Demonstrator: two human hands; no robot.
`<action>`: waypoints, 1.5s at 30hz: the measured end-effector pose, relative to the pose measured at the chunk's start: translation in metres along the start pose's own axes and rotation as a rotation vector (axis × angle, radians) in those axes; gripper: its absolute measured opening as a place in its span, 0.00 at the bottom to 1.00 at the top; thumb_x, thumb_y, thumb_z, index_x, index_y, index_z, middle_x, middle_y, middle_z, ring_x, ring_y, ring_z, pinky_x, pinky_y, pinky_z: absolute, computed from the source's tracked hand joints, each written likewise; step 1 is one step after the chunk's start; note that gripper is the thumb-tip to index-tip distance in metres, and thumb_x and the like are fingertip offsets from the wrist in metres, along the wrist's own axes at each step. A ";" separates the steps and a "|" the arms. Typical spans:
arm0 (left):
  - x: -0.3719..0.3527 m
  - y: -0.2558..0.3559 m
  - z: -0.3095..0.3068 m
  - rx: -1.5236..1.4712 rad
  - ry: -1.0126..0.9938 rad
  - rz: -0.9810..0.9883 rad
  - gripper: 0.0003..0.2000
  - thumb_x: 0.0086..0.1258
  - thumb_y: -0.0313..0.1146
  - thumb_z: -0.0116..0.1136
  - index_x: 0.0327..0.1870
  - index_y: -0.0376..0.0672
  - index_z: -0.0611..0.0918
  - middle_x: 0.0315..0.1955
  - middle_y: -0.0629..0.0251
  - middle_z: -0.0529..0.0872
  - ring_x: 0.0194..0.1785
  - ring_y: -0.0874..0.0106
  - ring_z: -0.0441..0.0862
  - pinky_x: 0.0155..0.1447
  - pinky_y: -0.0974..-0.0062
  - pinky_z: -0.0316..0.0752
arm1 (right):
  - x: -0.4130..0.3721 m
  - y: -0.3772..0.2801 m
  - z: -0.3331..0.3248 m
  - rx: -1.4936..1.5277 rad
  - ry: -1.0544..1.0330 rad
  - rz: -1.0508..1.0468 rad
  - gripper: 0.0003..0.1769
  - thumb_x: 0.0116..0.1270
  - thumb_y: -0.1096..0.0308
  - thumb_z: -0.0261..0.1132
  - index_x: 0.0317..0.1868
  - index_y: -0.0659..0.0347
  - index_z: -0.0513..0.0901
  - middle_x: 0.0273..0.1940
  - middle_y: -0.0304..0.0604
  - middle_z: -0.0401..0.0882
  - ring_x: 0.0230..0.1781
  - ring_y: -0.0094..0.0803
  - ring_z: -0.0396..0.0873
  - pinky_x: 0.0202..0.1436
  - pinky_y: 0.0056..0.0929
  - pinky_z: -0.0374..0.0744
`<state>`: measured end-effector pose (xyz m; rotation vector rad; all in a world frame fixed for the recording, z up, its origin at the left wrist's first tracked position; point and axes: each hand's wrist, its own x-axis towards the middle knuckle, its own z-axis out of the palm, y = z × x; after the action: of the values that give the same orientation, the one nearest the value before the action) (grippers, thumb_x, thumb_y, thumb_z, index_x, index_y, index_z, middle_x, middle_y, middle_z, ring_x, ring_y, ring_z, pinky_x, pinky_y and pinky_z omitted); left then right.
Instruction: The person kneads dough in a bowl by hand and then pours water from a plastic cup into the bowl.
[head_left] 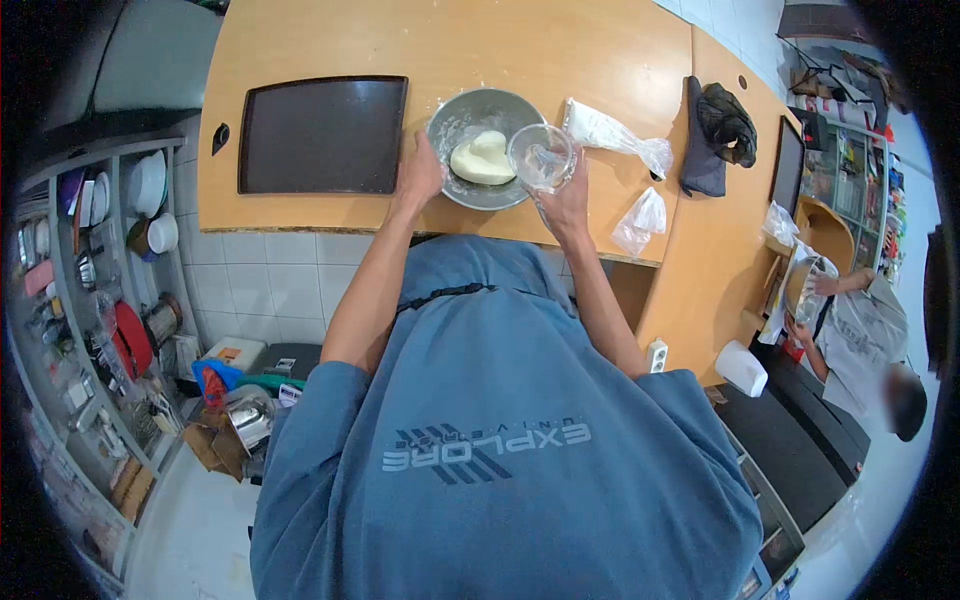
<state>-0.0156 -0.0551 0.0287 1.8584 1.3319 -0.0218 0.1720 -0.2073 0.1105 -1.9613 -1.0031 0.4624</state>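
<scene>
A grey metal mixing bowl (463,107) stands near the table's front edge, its inner wall smeared with white flour. Inside it lies a smooth lump of pale dough (480,160). My left hand (421,172) grips the bowl's left rim. In my right hand (568,203) is a clear plastic cup (541,157), held by its side and overlapping the bowl's right rim in this view. A clear bag of white powder (605,130) lies just beyond that hand, and a smaller crumpled plastic bag (640,222) sits to its right.
A dark baking tray (322,135) lies left of the bowl on the wooden table (450,40). Dark oven mitts (704,150) and a dark cloth (728,125) are at the right. Another person (850,340) works farther right, both hands at a round item. Loaded shelves (90,300) stand at left.
</scene>
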 end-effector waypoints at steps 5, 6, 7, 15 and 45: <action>-0.001 0.005 -0.004 0.015 -0.012 -0.029 0.22 0.69 0.28 0.57 0.62 0.32 0.67 0.55 0.31 0.79 0.58 0.34 0.78 0.62 0.43 0.73 | -0.002 -0.001 -0.001 -0.029 -0.017 -0.022 0.36 0.57 0.60 0.78 0.63 0.63 0.74 0.54 0.55 0.78 0.57 0.54 0.74 0.63 0.51 0.72; 0.000 0.005 -0.003 0.018 -0.024 -0.044 0.22 0.69 0.29 0.57 0.62 0.32 0.67 0.55 0.31 0.80 0.58 0.34 0.79 0.61 0.43 0.73 | -0.002 0.000 -0.002 -0.047 -0.024 -0.025 0.37 0.56 0.59 0.78 0.63 0.63 0.74 0.54 0.55 0.78 0.57 0.54 0.75 0.63 0.51 0.72; 0.001 0.005 -0.003 0.020 -0.036 -0.060 0.22 0.70 0.29 0.57 0.62 0.33 0.67 0.54 0.31 0.81 0.57 0.33 0.79 0.61 0.43 0.73 | -0.003 0.001 -0.002 -0.075 -0.032 -0.016 0.38 0.55 0.59 0.79 0.63 0.63 0.74 0.54 0.55 0.78 0.57 0.54 0.75 0.63 0.51 0.72; 0.005 -0.004 0.005 -0.008 0.004 -0.043 0.21 0.71 0.30 0.57 0.61 0.35 0.68 0.50 0.29 0.83 0.55 0.34 0.81 0.59 0.42 0.75 | -0.008 0.004 -0.006 -0.139 -0.069 0.004 0.46 0.50 0.59 0.82 0.68 0.61 0.71 0.57 0.54 0.77 0.60 0.54 0.73 0.65 0.53 0.71; 0.002 -0.003 0.004 0.003 -0.007 -0.060 0.23 0.69 0.31 0.58 0.62 0.37 0.66 0.47 0.31 0.84 0.54 0.35 0.82 0.59 0.43 0.76 | -0.015 0.002 -0.010 -0.409 -0.140 0.056 0.45 0.47 0.58 0.81 0.66 0.57 0.74 0.58 0.51 0.74 0.63 0.52 0.71 0.65 0.56 0.70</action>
<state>-0.0156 -0.0552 0.0234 1.8190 1.3834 -0.0613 0.1701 -0.2247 0.1137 -2.3505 -1.2082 0.4573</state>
